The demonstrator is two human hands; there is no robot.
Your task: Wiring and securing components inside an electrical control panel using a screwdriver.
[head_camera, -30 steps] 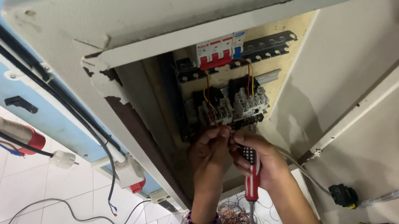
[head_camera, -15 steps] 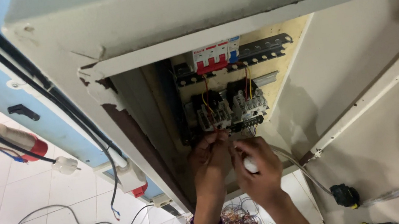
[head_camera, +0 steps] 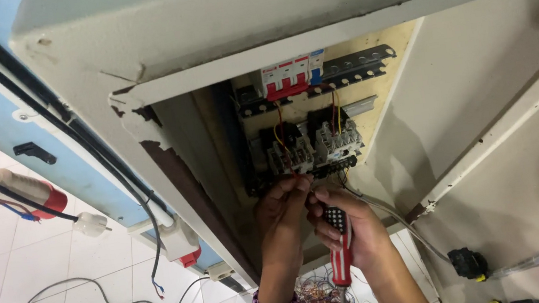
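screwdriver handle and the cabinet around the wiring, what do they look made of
Screwdriver handle: likely hard plastic or rubber, red and black with a dotted texture, held in the right hand. Cabinet: seemingly painted sheet metal, matte cream, with paint chipped to brown, probably rust, along the edge.

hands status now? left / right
Left hand: fingers pinched at the contactor terminals; held item cannot be told.
Right hand: closed on red-handled screwdriver.

The screwdriver shows again in the right hand, handle up and shaft pointing down; half a second ago the hand hid it.
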